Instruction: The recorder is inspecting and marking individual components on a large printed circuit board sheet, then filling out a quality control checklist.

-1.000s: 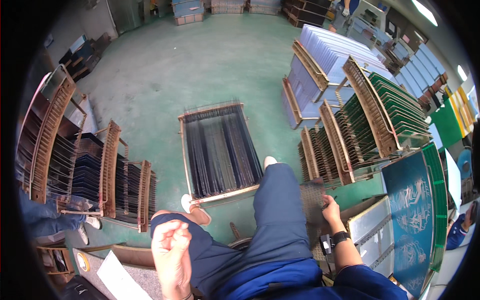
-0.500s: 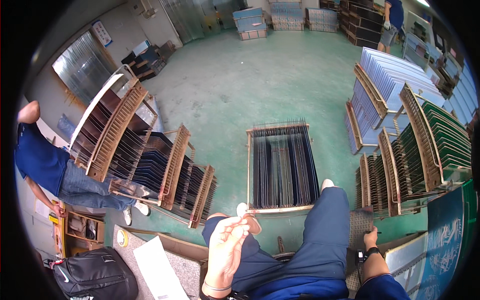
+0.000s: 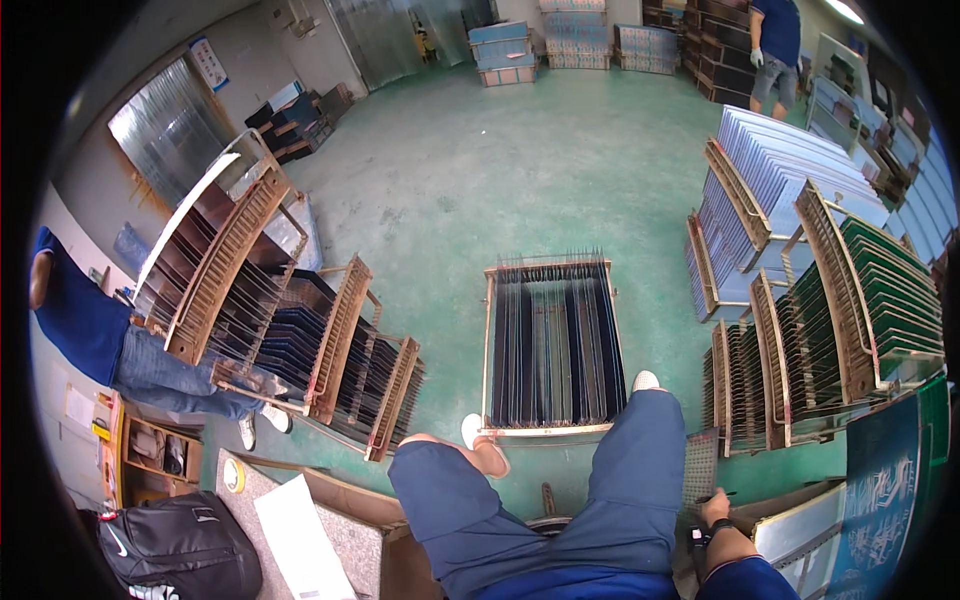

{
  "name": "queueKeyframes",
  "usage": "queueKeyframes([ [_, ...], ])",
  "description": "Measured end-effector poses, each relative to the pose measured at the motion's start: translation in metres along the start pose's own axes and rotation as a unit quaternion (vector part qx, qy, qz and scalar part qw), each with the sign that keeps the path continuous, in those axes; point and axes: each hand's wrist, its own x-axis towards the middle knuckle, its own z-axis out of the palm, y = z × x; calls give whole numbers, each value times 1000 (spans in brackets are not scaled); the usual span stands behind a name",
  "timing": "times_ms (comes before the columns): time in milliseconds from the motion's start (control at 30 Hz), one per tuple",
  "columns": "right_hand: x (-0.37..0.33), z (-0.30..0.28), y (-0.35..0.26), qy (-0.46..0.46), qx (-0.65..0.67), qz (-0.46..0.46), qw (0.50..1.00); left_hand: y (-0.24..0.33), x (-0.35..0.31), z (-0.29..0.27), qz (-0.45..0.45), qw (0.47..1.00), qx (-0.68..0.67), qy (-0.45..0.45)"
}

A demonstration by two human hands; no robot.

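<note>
In the head view, the right hand (image 3: 715,507) is low at right, fingers curled beside the near end of the dotted board (image 3: 701,462); I cannot tell whether they pinch anything. The board lies just beyond the right thigh (image 3: 640,470). The left hand is out of view, so its state cannot be told. A rack (image 3: 550,431) of dark panels stands on the floor (image 3: 430,200) ahead of the feet. At left, paper (image 3: 300,530) and tape (image 3: 233,475) lie on a grey bench (image 3: 352,550), beside a black backpack (image 3: 185,545).
</note>
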Motion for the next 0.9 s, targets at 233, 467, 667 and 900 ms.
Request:
queueKeyframes([
  [233, -18, 0, -18, -18, -42, -53, 998, 20, -28, 16, -4, 941, -204, -270],
  [467, -34, -30, -43, 56, -60, -156, 984, 45, -33, 24, -130, 960, -142, -203],
  [667, -46, -66, -80, 112, -39, -179, 977, 41, -32, 14, -6, 971, -87, -221],
  [900, -51, -99, -105, 147, -13, -192, 970, 35, -31, 3, 126, 960, -16, -250],
])
